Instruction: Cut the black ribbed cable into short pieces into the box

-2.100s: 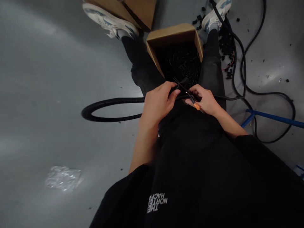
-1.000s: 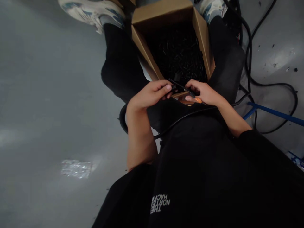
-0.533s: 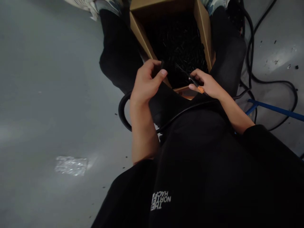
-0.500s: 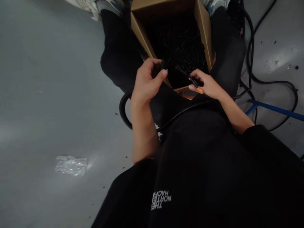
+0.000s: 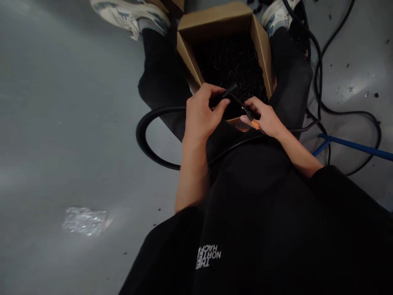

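Between my legs stands an open cardboard box [image 5: 215, 24] filled with small black pieces [image 5: 233, 61]. Above its near edge, my left hand [image 5: 204, 108] grips a black corrugated conduit [image 5: 162, 112] near its end, with a thin black lead [image 5: 235, 100] running across to my right hand [image 5: 264, 116]. That hand pinches the lead close to an orange-tipped connector [image 5: 254, 125]. The two hands nearly meet, and my fingers hide part of the lead.
More black cable [image 5: 319, 69] snakes across the grey floor [image 5: 76, 135] on the right, among scattered black bits. A blue metal bar [image 5: 353, 145] lies at the right. Crumpled clear plastic [image 5: 85, 221] sits on the floor at lower left. My shoes [image 5: 130, 14] show beyond the box.
My left hand has moved right and down, closer to my right hand. The conduit's loop now spreads wider on the left. The view has tilted, bringing more of the box into sight.
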A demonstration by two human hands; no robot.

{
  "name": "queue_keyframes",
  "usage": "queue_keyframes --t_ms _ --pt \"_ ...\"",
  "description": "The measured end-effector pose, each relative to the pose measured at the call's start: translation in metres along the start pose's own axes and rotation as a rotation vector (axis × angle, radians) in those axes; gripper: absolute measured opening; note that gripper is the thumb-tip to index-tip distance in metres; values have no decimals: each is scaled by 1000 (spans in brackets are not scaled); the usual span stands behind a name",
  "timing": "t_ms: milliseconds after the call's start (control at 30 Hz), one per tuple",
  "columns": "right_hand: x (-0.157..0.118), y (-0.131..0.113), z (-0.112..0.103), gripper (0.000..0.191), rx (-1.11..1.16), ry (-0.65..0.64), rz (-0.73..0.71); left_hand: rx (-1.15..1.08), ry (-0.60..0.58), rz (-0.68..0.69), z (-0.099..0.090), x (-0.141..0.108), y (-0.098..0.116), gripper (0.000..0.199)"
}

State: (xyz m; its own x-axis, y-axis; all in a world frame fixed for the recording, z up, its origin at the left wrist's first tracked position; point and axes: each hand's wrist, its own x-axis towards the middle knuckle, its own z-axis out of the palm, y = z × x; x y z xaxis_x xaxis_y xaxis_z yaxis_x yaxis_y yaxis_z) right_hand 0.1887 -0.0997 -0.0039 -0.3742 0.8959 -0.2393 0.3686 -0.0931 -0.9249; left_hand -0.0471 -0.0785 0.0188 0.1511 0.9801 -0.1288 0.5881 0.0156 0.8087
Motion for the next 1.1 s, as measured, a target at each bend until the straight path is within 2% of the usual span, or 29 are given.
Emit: queue_keyframes --t_ms 167,233,333,533,733,867,1000,1100 --pt "4 -1 -1 69 -137 29 -82 -37 7 145 15 -6 -1 21" --pt "4 -4 0 69 -166 40 -100 -71 37 156 17 -8 -4 22" --pt "3 -8 0 65 -177 48 -122 -102 55 123 10 -8 -8 28" --pt "0 -4 -4 67 -160 21 -186 -199 -123 125 -5 -3 -9 52" --pt "-1 0 -7 64 -171 -9 -209 -410 -403 117 -7 8 -10 65" --pt "-3 0 -7 59 -148 -41 -196 -438 -476 83 -10 15 -15 67" --pt "2 -2 -3 59 -161 -47 -169 -495 -554 58 -4 18 -18 72" --pt "6 -3 -2 56 -186 -36 -119 -497 -529 51 0 20 -27 71"
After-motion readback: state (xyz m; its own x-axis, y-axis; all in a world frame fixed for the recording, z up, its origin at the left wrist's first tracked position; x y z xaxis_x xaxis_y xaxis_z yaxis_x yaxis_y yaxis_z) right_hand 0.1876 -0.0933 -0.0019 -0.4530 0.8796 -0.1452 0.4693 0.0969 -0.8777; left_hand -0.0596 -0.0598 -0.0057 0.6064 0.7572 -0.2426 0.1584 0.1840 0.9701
